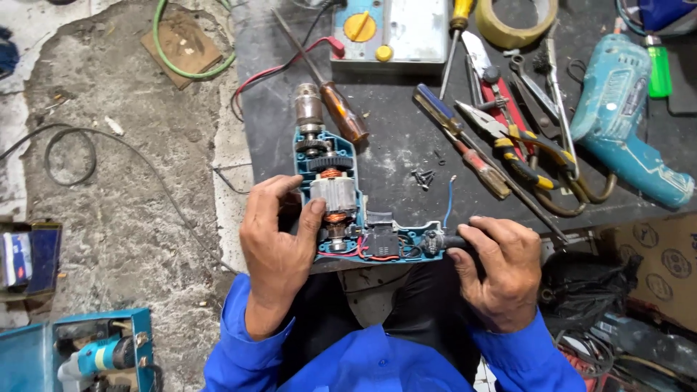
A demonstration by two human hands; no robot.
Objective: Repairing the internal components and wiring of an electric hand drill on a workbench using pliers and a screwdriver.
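Note:
An opened teal electric drill half-shell [341, 210] lies at the front edge of a dark work surface [406, 138], its chuck pointing away from me. The armature with copper windings, a gear and red wiring show inside it. My left hand [277, 243] grips the shell's left side, thumb against the armature. My right hand [501, 267] holds the black cord end at the handle's right tip. A thin blue wire [448, 199] sticks up near the handle.
Several screws [423, 177] lie just behind the drill. Screwdrivers [341, 109], pliers [523, 141], scissors, a tape roll [515, 22], a multimeter [388, 29] and a second teal drill [624, 123] crowd the surface. A concrete floor with hose lies left; a teal case [102, 352] sits bottom left.

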